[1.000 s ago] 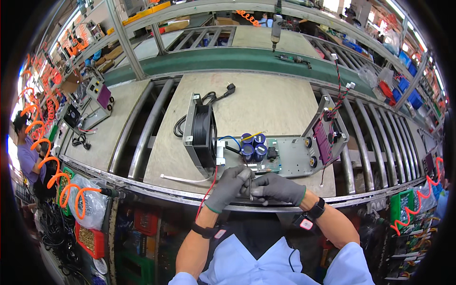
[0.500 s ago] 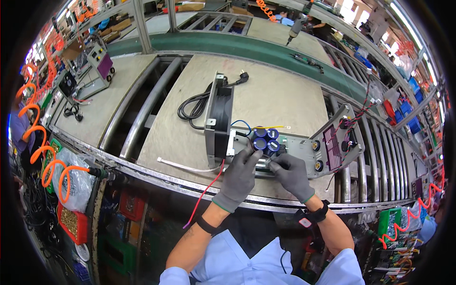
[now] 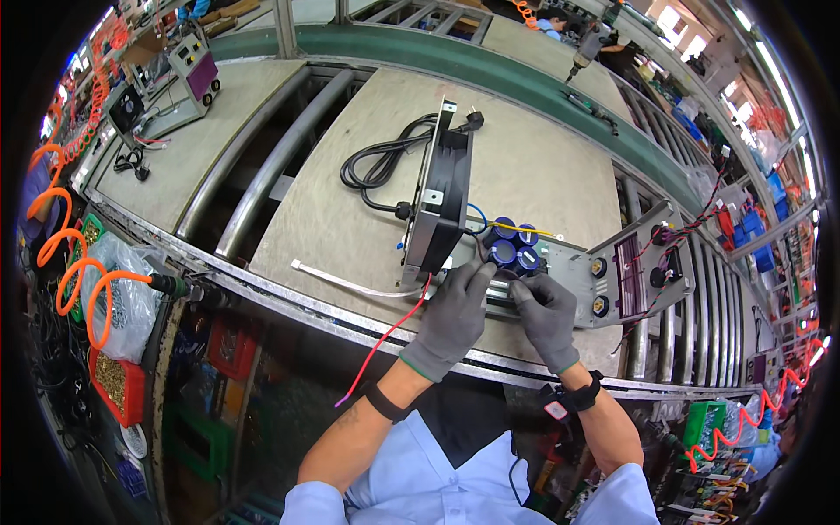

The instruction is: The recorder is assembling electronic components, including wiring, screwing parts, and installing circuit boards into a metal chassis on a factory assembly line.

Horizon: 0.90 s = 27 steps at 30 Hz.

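Note:
A partly built metal equipment chassis (image 3: 569,260) lies on a board, with a group of dark blue cylindrical capacitors (image 3: 502,253) standing in it. My left hand (image 3: 455,308), in a grey glove, reaches to the near side of the capacitors between them and the upright fan panel (image 3: 442,197). Its fingertips are closed, and what they grip is hidden. Just to its right, my gloved right hand (image 3: 547,317) has thumb and forefinger pinched at the same near edge; I cannot make out what is in them. A yellow wire (image 3: 534,231) runs behind the capacitors. A red wire (image 3: 385,337) hangs beside my left hand.
A black power cord (image 3: 376,166) lies coiled behind the fan panel. A white flat cable (image 3: 346,280) stretches over the board. At right stands a purple-grilled end panel (image 3: 632,271) above metal rollers (image 3: 709,306). Another open unit (image 3: 188,79) sits at far left. An orange air hose (image 3: 105,289) coils at left.
The view has shifted, so the bench appears turned slightly. The fan panel leans more to the right. Both hands remain near the capacitors, with the right hand's fingers drawn closer together.

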Available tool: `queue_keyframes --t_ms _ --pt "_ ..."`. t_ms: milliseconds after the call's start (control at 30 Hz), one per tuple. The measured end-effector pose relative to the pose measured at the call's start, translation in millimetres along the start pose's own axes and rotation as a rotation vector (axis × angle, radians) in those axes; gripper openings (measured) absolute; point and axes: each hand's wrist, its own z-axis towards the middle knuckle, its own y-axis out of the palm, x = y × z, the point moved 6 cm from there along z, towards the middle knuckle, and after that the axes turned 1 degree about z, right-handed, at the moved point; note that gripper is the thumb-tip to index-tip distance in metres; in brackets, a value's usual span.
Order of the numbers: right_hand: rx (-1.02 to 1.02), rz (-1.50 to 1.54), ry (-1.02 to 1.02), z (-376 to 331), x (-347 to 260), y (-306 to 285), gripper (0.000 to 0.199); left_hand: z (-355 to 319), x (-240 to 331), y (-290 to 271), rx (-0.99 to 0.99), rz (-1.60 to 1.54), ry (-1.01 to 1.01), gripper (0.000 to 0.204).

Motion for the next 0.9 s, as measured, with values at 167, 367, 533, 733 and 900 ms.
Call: queue_keyframes --t_ms 167,367,533,733,900 --pt "-0.035 -0.126 0.050 -2 -7 -3 0.017 0 -1 0 0.002 0.028 0.014 0.042" --pt "-0.150 -0.270 -0.061 4 -33 -7 0.018 -2 0 0 0.006 0.066 0.024 0.043" --pt "-0.165 -0.273 -0.049 2 -29 -2 0.015 -1 -3 4 0.001 0.086 0.017 0.042" --pt "-0.169 -0.313 -0.027 -3 -23 -1 0.015 -2 24 -27 -0.019 0.123 0.053 0.042" --pt "-0.160 -0.206 -0.051 -2 -17 -4 0.018 -25 1 -111 0.000 0.374 -0.122 0.040"
